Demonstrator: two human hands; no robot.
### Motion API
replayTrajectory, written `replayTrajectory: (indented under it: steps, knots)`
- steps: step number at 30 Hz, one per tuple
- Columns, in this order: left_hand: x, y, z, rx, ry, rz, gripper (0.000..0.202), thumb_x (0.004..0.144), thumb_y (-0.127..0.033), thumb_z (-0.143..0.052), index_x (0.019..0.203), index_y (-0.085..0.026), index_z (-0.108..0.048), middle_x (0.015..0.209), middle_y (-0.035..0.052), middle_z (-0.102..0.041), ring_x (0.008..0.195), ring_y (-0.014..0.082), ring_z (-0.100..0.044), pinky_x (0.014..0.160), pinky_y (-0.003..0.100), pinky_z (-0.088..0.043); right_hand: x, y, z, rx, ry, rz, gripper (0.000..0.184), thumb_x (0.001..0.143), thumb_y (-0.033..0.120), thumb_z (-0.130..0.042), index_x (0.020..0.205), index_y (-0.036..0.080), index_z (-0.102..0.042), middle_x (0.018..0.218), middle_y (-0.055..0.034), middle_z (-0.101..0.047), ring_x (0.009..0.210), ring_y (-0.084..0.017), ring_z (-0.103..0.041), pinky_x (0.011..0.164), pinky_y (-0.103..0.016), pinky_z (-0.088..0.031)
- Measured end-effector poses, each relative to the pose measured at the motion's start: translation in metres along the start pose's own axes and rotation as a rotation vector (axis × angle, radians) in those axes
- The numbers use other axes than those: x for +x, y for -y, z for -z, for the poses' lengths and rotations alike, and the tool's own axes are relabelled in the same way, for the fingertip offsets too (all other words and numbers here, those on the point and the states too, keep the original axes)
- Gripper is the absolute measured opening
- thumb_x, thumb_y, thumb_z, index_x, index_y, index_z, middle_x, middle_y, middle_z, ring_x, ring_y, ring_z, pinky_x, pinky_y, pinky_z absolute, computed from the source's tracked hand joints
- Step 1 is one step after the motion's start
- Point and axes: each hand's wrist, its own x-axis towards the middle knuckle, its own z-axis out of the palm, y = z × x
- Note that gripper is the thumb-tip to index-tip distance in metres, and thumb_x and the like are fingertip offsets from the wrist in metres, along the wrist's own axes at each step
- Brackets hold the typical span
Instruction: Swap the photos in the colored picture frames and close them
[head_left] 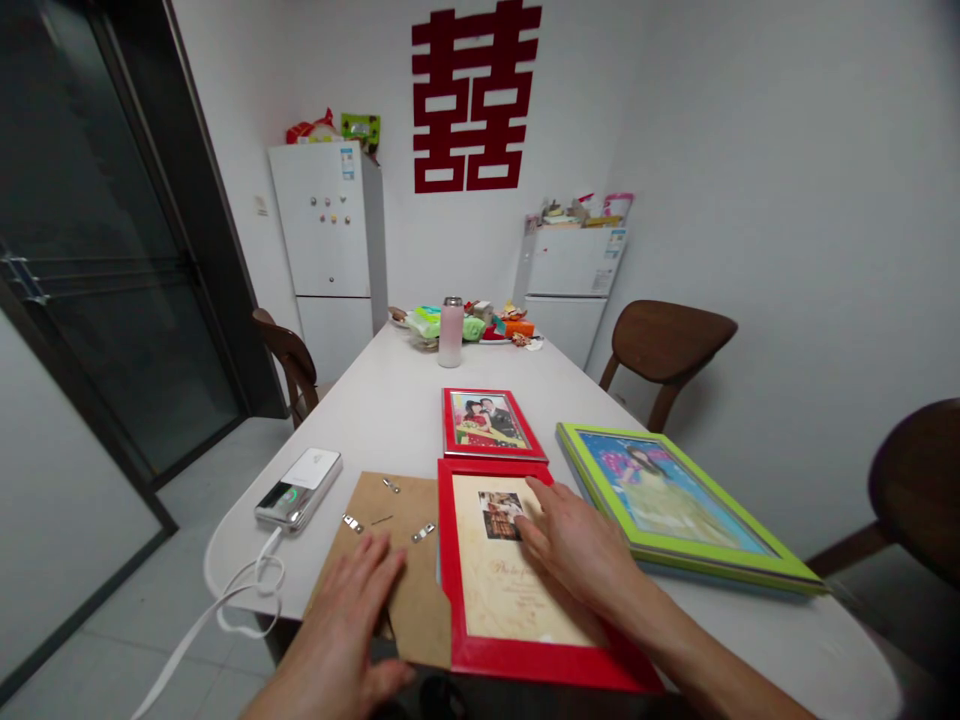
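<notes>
Two bare hands reach in from the near edge of the white table [375,420], both palm down with the fingers loosely extended. The left hand [349,610] points forward over a brown board [424,620], its fingers a little spread and its thumb out toward the right; its grip is released, with nothing held, and whether the palm presses on the board cannot be told. Small metal clips [424,533] lie on that board just ahead of the fingertips. The right hand [574,545] comes in from the lower right, angled forward and leftward across the larger red frame [547,658]; it is unclenched, laid over the frame's right part, one fingertip beside the small photo inside. This frame, at the table's near side, overlaps the brown board and contains a cream page with that photo and lines of script. Just beyond it, the smaller red frame [448,430] holds a portrait of two people. To the right, a green frame [720,563] lies flat, containing a picture of a figure in a long pale dress.
</notes>
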Motion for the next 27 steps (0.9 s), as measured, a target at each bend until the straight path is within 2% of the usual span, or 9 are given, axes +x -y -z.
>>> replayTrajectory:
  steps: [2,4,5,8,12,15,19,23,27]
  knots:
    - [-0.003,0.016,0.002,0.084,-0.012,0.119,0.071,0.057,-0.022,-0.063,0.122,-0.014,-0.036,0.132,0.0167,-0.027,0.121,0.0300,-0.021,0.096,0.049,-0.023,-0.008,0.022,0.003,0.125,0.010,0.102,0.040,0.076,0.033,-0.039,0.111,0.014,-0.046,0.099,-0.0120,-0.054,0.088,-0.021,-0.050,0.071,-0.032,-0.037]
    - [-0.003,0.028,0.000,0.132,-0.046,0.153,0.069,0.056,-0.019,-0.062,0.120,-0.012,-0.038,0.131,0.0174,-0.029,0.120,0.0296,-0.025,0.096,0.046,-0.027,-0.017,0.048,-0.001,0.233,0.043,0.253,0.037,0.075,0.034,-0.042,0.107,0.016,-0.049,0.098,-0.0101,-0.054,0.091,-0.021,-0.047,0.079,-0.033,-0.034]
    - [-0.002,0.033,-0.003,0.147,-0.072,0.143,0.066,0.056,-0.018,-0.062,0.119,-0.012,-0.040,0.129,0.0171,-0.032,0.119,0.0290,-0.028,0.095,0.044,-0.029,-0.022,0.061,-0.004,0.258,0.069,0.324,0.038,0.073,0.038,-0.044,0.106,0.019,-0.050,0.096,-0.0085,-0.055,0.090,-0.021,-0.046,0.081,-0.036,-0.032]
    - [-0.001,0.049,-0.016,0.181,-0.179,0.055,0.058,0.058,-0.020,-0.062,0.113,-0.014,-0.046,0.123,0.0148,-0.043,0.113,0.0276,-0.038,0.091,0.041,-0.036,-0.033,0.091,-0.020,0.285,0.072,0.389,0.054,0.061,0.054,-0.052,0.102,0.019,-0.051,0.095,-0.0096,-0.053,0.091,-0.026,-0.042,0.082,-0.044,-0.028]
    - [-0.005,0.068,-0.024,0.168,-0.395,-0.112,0.053,0.059,-0.038,-0.063,0.106,-0.016,-0.051,0.111,0.0145,-0.054,0.100,0.0296,-0.052,0.082,0.041,-0.045,-0.039,0.102,-0.024,0.346,0.044,0.362,0.056,0.057,0.048,-0.057,0.104,0.020,-0.048,0.096,-0.0088,-0.049,0.091,-0.026,-0.039,0.079,-0.043,-0.031]
    - [-0.005,0.064,-0.015,0.128,-0.507,-0.187,0.059,0.065,-0.053,-0.052,0.115,-0.023,-0.041,0.119,0.0108,-0.046,0.104,0.0298,-0.048,0.086,0.046,-0.040,-0.039,0.092,-0.004,0.430,-0.014,0.363,0.053,0.060,0.042,-0.054,0.108,0.022,-0.046,0.095,-0.0060,-0.048,0.088,-0.022,-0.039,0.076,-0.038,-0.034]
    - [0.010,0.027,-0.004,0.085,-0.503,-0.246,0.059,0.070,-0.058,-0.043,0.122,-0.032,-0.029,0.130,0.0010,-0.032,0.114,0.0274,-0.037,0.096,0.048,-0.028,-0.043,0.059,0.027,0.442,-0.107,0.372,0.052,0.061,0.041,-0.053,0.109,0.021,-0.046,0.099,-0.0053,-0.047,0.089,-0.021,-0.038,0.080,-0.037,-0.032]
    - [0.035,-0.020,-0.020,0.070,-0.485,-0.364,0.053,0.073,-0.055,-0.042,0.116,-0.024,-0.038,0.121,0.0076,-0.044,0.104,0.0271,-0.048,0.087,0.044,-0.041,-0.055,0.011,0.033,0.425,-0.091,0.278,0.047,0.061,0.034,-0.053,0.105,0.017,-0.051,0.096,-0.0052,-0.050,0.087,-0.019,-0.040,0.080,-0.033,-0.033]
    - [0.055,-0.050,-0.042,0.089,-0.419,-0.404,0.049,0.073,-0.054,-0.042,0.105,-0.017,-0.048,0.110,0.0119,-0.054,0.096,0.0250,-0.054,0.080,0.037,-0.047,-0.064,-0.026,0.023,0.383,-0.095,0.182,0.042,0.060,0.031,-0.052,0.100,0.016,-0.054,0.097,-0.0058,-0.052,0.085,-0.018,-0.041,0.078,-0.033,-0.033]
